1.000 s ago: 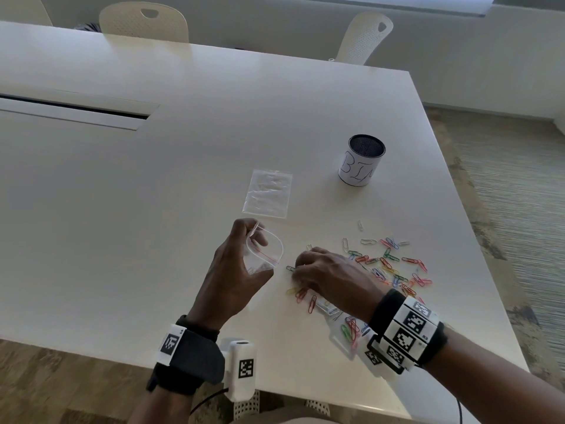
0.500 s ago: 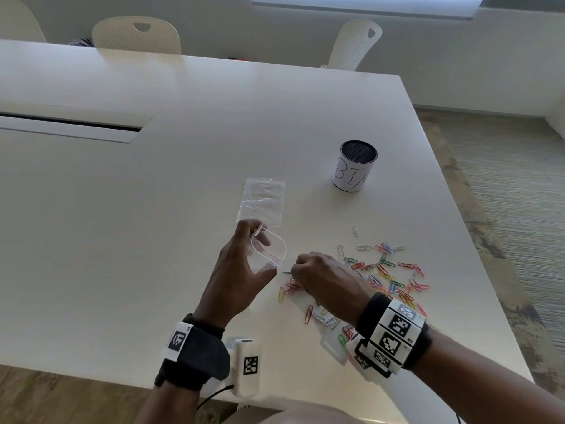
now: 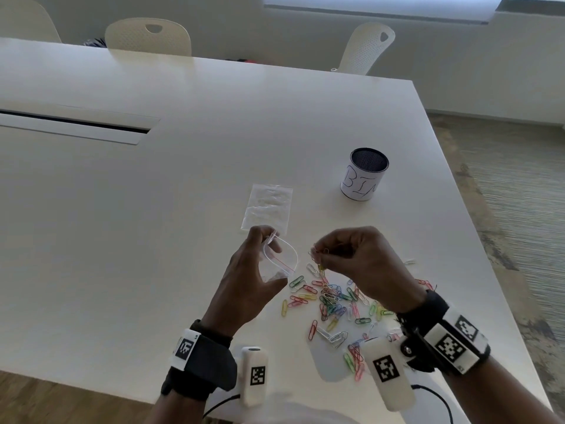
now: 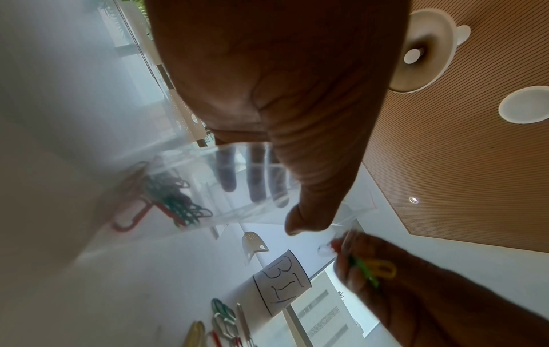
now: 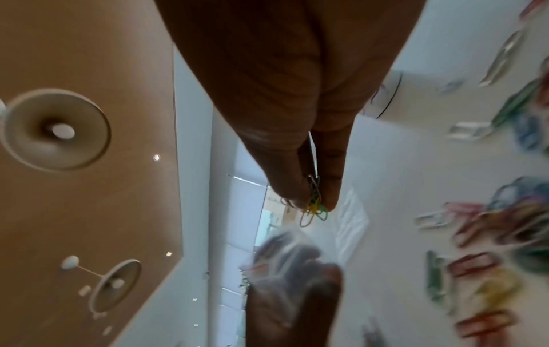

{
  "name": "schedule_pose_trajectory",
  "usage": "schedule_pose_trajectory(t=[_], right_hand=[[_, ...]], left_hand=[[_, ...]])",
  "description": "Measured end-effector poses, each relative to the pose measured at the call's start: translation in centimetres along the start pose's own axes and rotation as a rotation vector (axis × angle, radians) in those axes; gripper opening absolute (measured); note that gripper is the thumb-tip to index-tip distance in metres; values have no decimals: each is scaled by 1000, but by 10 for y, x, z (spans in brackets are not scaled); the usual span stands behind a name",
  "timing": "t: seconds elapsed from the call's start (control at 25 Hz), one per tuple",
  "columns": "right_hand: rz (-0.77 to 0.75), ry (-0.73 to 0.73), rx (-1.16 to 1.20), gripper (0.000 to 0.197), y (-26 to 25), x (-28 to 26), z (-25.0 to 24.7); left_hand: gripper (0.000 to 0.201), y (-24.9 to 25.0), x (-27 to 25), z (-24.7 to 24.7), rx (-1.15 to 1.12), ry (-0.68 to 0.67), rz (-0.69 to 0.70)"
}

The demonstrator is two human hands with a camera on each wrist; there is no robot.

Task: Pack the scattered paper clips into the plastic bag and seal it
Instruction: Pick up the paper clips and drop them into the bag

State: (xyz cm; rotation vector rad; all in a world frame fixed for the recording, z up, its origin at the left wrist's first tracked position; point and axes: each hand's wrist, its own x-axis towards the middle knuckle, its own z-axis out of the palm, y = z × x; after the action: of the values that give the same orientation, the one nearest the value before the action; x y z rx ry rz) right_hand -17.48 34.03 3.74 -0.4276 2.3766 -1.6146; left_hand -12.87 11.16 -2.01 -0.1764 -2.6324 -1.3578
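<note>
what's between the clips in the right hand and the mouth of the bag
Nothing visible. The right hand pinches a few clips just beside the bag, whose mouth the left hand holds open toward them; only open air lies between.

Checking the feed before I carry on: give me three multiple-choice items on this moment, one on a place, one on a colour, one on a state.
1. Where does the spare flat bag lie?
A. beyond the left hand
B. inside the bin
C. on a chair

2. What colour is the zip line of the held plastic bag?
A. blue
B. red
C. black

3. What is the bag's mouth?
A. sealed
B. held open
C. folded over

Answers:
1 A, it lies flat on the table past the left hand.
2 B, a red strip crosses it.
3 B, the rim bows open toward the right hand pinching paper clips.
</note>
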Motion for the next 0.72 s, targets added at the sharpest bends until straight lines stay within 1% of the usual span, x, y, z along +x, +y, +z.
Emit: schedule_pose_trajectory(t=[0.08,0.12,0.24,0.36,0.44,0.6,0.72], right_hand=[[-33,-33,112,11,-15,4,2],[-58,-45,114,11,-21,7,6],[-152,-49,-33,7,-27,19,21],[-250,-66,-250,8,-27,25,34],[-324,-90,-338,10,-31,25,38],[-394,-127,-388,13,-37,26,38],[-452,-113,-387,9,-39,28,29]], left_hand=[[64,2,0,1,8,3,-2],[64,3,0,1,13,-1,-1],[64,6,-2,2,26,-11,-22],[64,10,-5,3,11,-12,-60],[64,11,-6,4,1,-6,-68],[64,12,-7,6,-5,25,-89],[62,12,-7,7,7,48,-89]])
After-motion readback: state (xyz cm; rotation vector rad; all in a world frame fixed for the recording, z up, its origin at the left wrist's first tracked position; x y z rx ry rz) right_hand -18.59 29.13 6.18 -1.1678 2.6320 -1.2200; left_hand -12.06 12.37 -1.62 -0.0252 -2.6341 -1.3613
